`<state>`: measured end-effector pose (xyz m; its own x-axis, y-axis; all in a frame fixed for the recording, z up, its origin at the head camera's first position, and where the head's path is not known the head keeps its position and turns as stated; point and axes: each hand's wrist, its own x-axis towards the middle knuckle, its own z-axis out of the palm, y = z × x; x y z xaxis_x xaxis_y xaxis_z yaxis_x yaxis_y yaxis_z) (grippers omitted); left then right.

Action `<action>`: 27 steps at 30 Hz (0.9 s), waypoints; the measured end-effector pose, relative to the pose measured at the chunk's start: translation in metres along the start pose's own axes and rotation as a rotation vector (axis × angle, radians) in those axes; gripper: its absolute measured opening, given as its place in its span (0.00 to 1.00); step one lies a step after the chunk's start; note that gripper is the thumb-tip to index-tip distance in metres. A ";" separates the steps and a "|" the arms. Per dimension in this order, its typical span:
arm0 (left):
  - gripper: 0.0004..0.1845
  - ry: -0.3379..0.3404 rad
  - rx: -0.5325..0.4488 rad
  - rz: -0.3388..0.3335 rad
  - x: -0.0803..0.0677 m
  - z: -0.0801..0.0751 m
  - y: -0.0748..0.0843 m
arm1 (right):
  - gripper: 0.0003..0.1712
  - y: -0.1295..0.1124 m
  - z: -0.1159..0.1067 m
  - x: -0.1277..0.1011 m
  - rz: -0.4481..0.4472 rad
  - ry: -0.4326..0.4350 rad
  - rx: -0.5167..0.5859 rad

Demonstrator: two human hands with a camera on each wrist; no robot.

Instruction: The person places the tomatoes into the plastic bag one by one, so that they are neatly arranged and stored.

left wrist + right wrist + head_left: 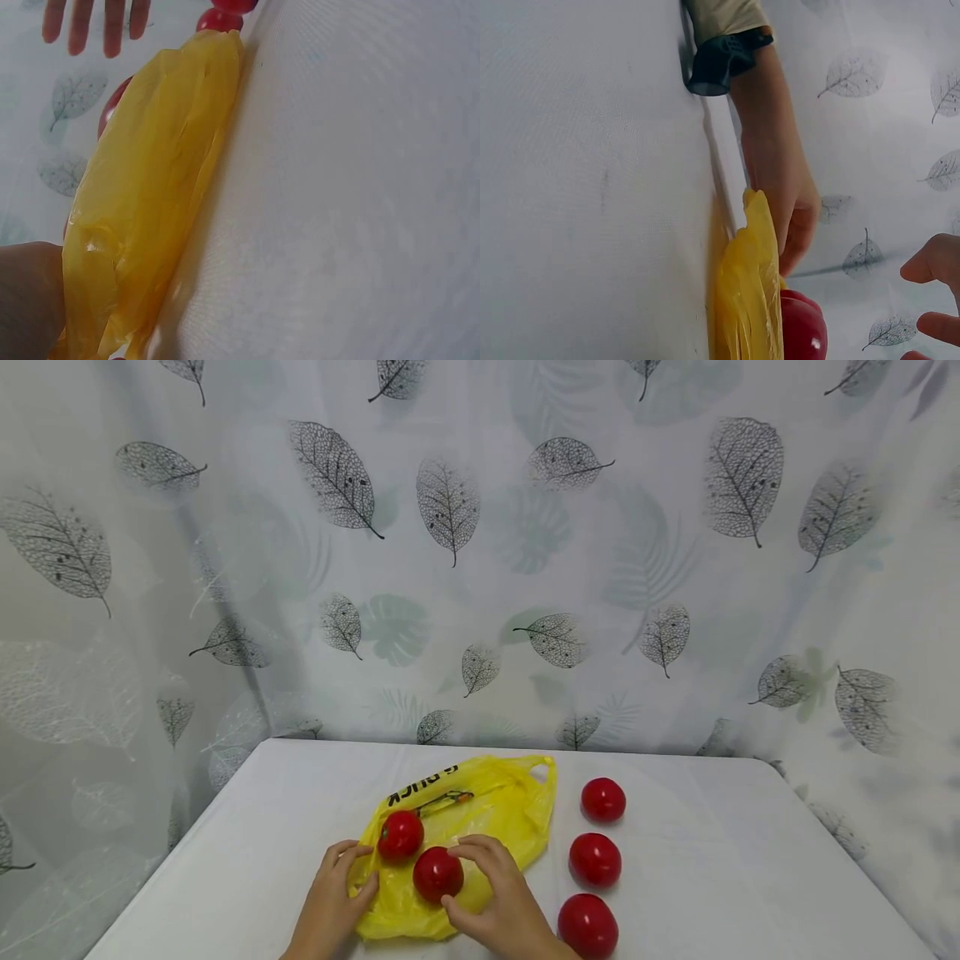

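A yellow plastic bag with black lettering lies spread on the white table. My left hand grips the bag's left edge, thumb on the near side of the opening. Two red tomatoes sit at the bag: one tomato with a bit of green on it close to the left fingers, another tomato nearer to me. Over that nearer tomato, my right hand is spread, thumb and fingers apart around its right side. The right wrist view shows the right fingers away from the bag.
To the right of the bag stand three more tomatoes in a row: a far tomato, a middle tomato and a near tomato. A leaf-patterned curtain hangs behind the white table.
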<state>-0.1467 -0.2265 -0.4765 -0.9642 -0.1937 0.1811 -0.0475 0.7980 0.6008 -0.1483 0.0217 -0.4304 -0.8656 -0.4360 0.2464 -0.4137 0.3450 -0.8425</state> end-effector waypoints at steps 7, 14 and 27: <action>0.18 -0.009 -0.005 -0.002 0.000 -0.001 0.001 | 0.26 0.007 -0.012 -0.005 -0.018 0.042 -0.042; 0.18 -0.005 -0.005 0.000 -0.001 0.000 0.000 | 0.25 0.014 -0.026 -0.010 0.002 0.085 -0.053; 0.18 -0.008 -0.003 0.004 -0.001 0.000 0.000 | 0.28 0.037 -0.058 -0.013 -0.013 0.320 -0.111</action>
<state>-0.1460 -0.2261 -0.4765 -0.9665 -0.1855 0.1772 -0.0424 0.7969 0.6027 -0.1687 0.0881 -0.4366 -0.8976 -0.1643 0.4091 -0.4381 0.4370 -0.7856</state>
